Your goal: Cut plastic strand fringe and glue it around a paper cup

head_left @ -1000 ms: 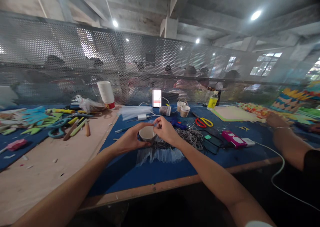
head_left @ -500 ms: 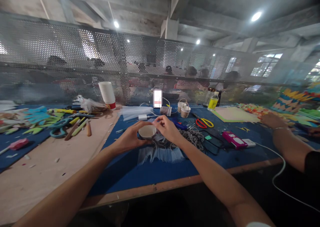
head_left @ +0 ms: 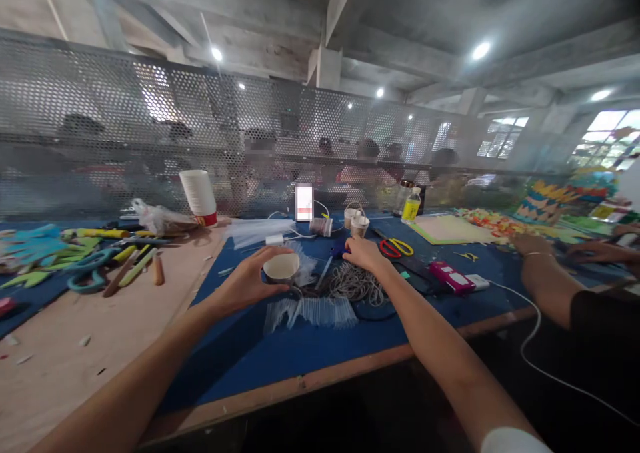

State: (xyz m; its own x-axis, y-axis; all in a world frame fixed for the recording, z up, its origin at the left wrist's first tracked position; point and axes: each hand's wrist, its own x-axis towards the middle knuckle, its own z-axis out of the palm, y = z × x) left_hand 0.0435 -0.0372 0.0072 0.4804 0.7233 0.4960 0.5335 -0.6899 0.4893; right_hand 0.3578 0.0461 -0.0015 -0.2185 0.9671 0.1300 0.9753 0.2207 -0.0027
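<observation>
My left hand (head_left: pixel 246 276) is curled around a small pale paper cup (head_left: pixel 281 266), its mouth tilted towards me. To the right, my right hand (head_left: pixel 367 254) reaches down over a tangle of grey cord (head_left: pixel 357 283), its bent fingers close together. The fingertips are beside a dark blue object (head_left: pixel 340 250), and I cannot make out what is between them. Between my hands lie crumpled clear plastic and a thin pen-like stick (head_left: pixel 325 271). In front of the cord is a row of clear plastic strips (head_left: pixel 310 313).
Stacked paper cups (head_left: pixel 197 196) stand back left, near teal scissors (head_left: pixel 93 270). Behind my right hand are a spool (head_left: pixel 321 226), small cups with handles (head_left: pixel 359 224) and red-yellow scissors (head_left: pixel 396 248). A magenta box (head_left: pixel 451 278) lies right; another person's arm (head_left: pixel 545 273) is beyond it.
My right hand has left the cup's rim and moved right, down to the cord and the blue object. My left hand still holds the cup. The view has turned slightly right.
</observation>
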